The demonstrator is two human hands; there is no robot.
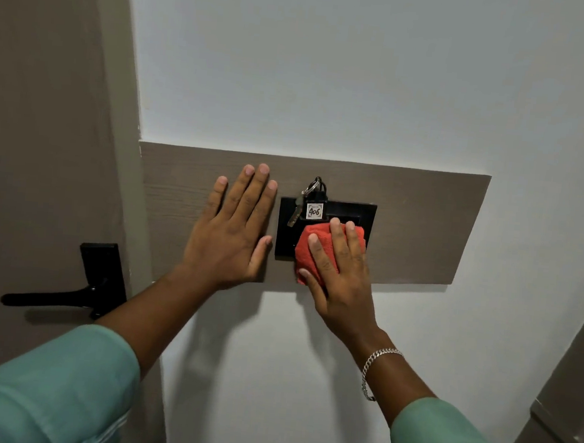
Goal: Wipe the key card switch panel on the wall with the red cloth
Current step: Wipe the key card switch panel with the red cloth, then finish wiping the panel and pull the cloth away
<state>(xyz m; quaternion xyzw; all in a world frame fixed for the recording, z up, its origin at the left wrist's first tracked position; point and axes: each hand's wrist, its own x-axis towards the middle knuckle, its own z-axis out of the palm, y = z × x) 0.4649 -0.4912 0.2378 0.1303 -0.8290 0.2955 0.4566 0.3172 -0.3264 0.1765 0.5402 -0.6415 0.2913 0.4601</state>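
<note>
The right hand (341,268) lies flat with fingers spread, pressing the folded red cloth (318,250) against the lower right part of the black key card switch panel (287,235). The left hand (233,230) is open and empty, palm flat on the brown wooden board (420,229) just beside the panel, at its 9 o'clock. A key tag (315,210) marked 406 sits in the panel's slot at 12 o'clock from the cloth, with a key (295,214) hanging beside it. A silver bracelet (374,370) circles the right wrist. A black door handle (65,295) lies at 8 o'clock.
</note>
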